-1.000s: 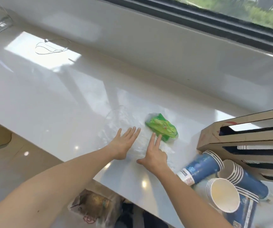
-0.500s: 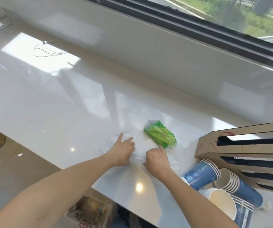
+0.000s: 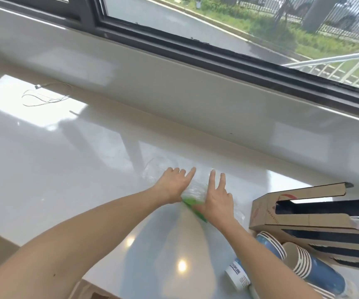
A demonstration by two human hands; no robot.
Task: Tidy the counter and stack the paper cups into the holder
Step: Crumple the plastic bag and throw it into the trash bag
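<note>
Both hands flat, fingers spread, left hand (image 3: 174, 186) and right hand (image 3: 218, 199) pressing clear wrap (image 3: 195, 188) and green packet (image 3: 192, 203) onto worktop (image 3: 66, 160).

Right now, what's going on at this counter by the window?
A person is tidying the white counter. Both hands are flat on a clear plastic bag, fingers spread: the left hand and right hand press it down, with a green packet partly covered between them. To the right, blue paper cups lie on their sides beside a cardboard holder, not yet stacked into it. A thin wire sits far left.
</note>
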